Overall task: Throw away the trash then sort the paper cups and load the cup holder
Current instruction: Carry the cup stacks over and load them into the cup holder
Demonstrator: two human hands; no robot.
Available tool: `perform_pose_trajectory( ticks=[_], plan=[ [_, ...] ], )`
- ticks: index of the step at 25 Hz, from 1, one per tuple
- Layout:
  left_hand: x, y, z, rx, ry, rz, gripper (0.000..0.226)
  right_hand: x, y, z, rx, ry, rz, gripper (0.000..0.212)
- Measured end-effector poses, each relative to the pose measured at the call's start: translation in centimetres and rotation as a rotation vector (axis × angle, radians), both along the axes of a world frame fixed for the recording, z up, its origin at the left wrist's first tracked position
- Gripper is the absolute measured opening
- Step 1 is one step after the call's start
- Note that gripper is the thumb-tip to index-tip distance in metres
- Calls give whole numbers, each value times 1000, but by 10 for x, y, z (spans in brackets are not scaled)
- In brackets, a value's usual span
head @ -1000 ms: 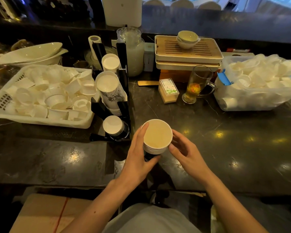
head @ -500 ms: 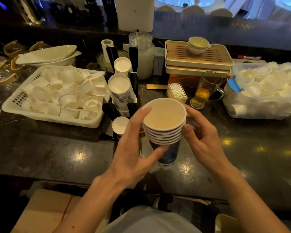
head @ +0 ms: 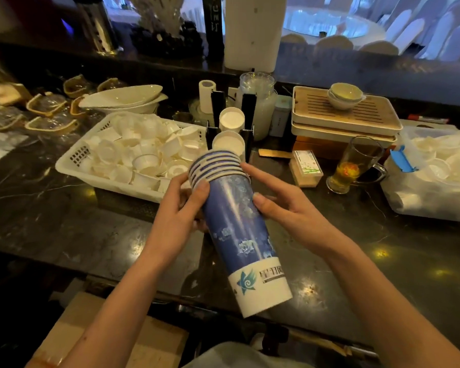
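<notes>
A tall stack of blue patterned paper cups (head: 239, 229) hangs tilted above the counter, rims pointing away from me toward the black cup holder (head: 247, 115). My left hand (head: 181, 211) grips the stack just below the rims. My right hand (head: 284, 203) touches its right side with thumb and fingers spread. The holder's slots show white cups (head: 230, 142), and the lowest one is hidden behind the stack's rims.
A white basket (head: 72, 166) of several small white cups sits left of the holder. A plastic tub (head: 425, 205) of white cups stands at the right. A glass mug of tea (head: 353, 166), a small box (head: 306, 168), wooden trays (head: 343, 118) and a glass jar (head: 260, 102) crowd the back.
The cup stack has been lifted higher and tipped from upright to lying slanted, mouth now facing away toward the holder. Both hands rose with it.
</notes>
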State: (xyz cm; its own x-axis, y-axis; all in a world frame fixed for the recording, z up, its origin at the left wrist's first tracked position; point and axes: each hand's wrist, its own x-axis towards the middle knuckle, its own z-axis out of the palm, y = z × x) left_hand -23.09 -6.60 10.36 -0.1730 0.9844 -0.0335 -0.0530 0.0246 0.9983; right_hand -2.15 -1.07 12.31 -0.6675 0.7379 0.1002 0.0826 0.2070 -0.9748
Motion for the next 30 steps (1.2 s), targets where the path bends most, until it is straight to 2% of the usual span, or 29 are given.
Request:
perform_pose_trajectory(
  ticks=[2, 5, 7, 9, 11, 13, 14, 15, 17, 20, 21, 22, 23, 24, 27, 30],
  plan=[
    [-5, 0, -2, -114, -71, -14, 54, -4, -3, -4, -91, -2, 28, 51],
    [-9, -1, -2, -178, 8, -37, 54, -15, -10, -9, -139, -39, -22, 47],
    [-9, -3, -4, -153, 20, -67, 65, -19, -10, -9, -175, -39, -76, 47],
    [-13, -10, -5, -103, 10, -137, 78, -20, -11, -6, -218, -17, -102, 35],
    [-19, -13, -3, -52, 167, -245, 80, -19, -18, 3, -225, 46, -124, 19],
    [-25, -12, -1, -67, 439, -308, 80, -16, -22, 6, -332, 163, -181, 56],
    [-27, -10, -2, -69, 542, -339, 79, -15, -19, 0, -399, 164, -209, 65],
    [-29, -6, -4, -52, 609, -361, 78, -18, -16, -3, -448, 141, -218, 57],
    [-33, -3, -5, -14, 673, -400, 78, -24, -7, -10, -424, -22, -219, 26],
    [-37, 18, -36, -9, 520, -437, 58, -33, 6, -26, -377, -239, -299, 35],
    [-41, 25, -61, -46, 405, -464, 49, -35, 9, -32, -377, -287, -319, 41],
    [-45, 33, -84, -105, 469, -418, 43, -37, 12, -38, -377, -345, -327, 46],
    [-46, 39, -98, -167, 445, -435, 41, -39, 15, -44, -374, -417, -324, 50],
    [-43, 44, -104, -222, 326, -424, 40, -40, 17, -50, -366, -468, -315, 52],
    [-36, 45, -93, -329, 428, -330, 35, -48, 19, -62, -399, -558, -320, 58],
    [-30, 36, -83, -262, 283, -261, 37, -48, 21, -57, -403, -643, -335, 62]
  ],
)
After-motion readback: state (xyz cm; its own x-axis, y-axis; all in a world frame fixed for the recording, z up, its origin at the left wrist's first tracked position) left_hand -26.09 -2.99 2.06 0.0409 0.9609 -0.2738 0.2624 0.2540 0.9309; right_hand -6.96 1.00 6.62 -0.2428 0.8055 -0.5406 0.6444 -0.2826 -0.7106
